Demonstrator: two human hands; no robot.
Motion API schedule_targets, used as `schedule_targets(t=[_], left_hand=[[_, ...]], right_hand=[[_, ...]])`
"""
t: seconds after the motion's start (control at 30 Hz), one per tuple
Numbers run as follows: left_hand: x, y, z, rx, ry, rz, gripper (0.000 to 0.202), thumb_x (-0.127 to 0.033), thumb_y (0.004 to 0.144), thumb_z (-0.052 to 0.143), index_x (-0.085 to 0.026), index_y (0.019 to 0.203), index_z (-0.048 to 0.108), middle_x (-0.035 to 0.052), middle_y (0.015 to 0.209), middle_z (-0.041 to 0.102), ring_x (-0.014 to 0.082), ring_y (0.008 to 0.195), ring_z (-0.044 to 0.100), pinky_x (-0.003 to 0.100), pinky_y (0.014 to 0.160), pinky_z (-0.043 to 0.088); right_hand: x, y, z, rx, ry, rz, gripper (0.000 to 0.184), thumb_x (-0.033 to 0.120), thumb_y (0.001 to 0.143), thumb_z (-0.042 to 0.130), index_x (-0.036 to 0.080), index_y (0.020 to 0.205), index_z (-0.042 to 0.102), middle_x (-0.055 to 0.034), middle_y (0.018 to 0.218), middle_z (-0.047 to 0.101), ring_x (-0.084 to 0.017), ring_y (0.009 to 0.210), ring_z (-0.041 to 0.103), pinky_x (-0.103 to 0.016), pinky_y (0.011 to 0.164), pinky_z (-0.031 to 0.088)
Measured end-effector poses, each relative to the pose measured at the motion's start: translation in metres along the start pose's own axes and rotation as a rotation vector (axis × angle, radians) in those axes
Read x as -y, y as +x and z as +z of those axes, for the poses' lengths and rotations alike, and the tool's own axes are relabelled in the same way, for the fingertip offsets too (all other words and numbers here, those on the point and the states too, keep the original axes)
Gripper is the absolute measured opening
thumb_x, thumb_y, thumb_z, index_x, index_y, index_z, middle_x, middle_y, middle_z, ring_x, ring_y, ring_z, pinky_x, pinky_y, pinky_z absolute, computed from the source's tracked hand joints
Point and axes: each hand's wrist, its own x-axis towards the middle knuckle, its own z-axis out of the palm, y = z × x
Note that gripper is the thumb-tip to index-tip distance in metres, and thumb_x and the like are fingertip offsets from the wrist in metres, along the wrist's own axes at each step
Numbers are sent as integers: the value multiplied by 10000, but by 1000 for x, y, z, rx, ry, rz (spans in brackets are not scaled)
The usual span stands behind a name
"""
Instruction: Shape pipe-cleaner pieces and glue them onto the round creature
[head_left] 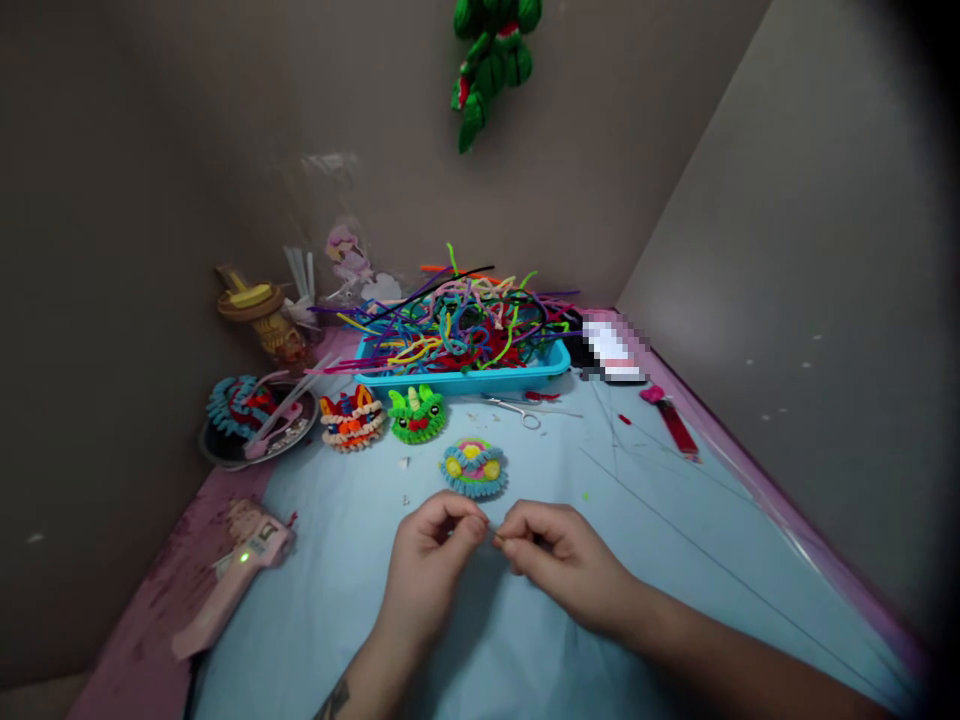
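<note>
My left hand and my right hand meet near the front middle of the blue cloth, fingertips pinched close together. Something small and thin shows between them, too small to name. Just beyond my fingers lies a blue, yellow and pink lion head made of pipe cleaners. A green pipe-cleaner head and an orange, cream and blue one stand farther back to the left. Silver scissors rest behind the blue head.
A blue tray heaped with pipe cleaners stands at the back. At left are a pink glue gun with a green light, a metal bowl and a yellow-lidded cup. Thin wires and a red tool lie at right.
</note>
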Motion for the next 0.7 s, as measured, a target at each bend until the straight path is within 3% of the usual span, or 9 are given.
schedule_targets(t=[0.37,0.57,0.7], left_hand=[[8,-3,-3,-83,-141,27,170,-302,727,681,-159,674,606,-52,576,490,47,487,358,158,464,294],[-10,12,-30,-359,-318,177,184,-267,699,703,-170,668,551,-62,577,473,37,466,356,143,430,264],[-5,12,-31,-214,-206,59,203,-345,783,626,-165,720,556,-57,561,456,43,450,362,159,424,261]], right_hand=[[8,0,1,41,130,75,137,213,763,531,169,635,511,44,550,486,-81,526,443,-203,514,357],[-1,0,0,19,204,175,124,262,744,557,162,672,542,41,545,499,-77,507,462,-197,491,365],[-5,3,1,24,257,227,151,303,730,591,159,698,558,40,547,520,-69,480,468,-193,477,373]])
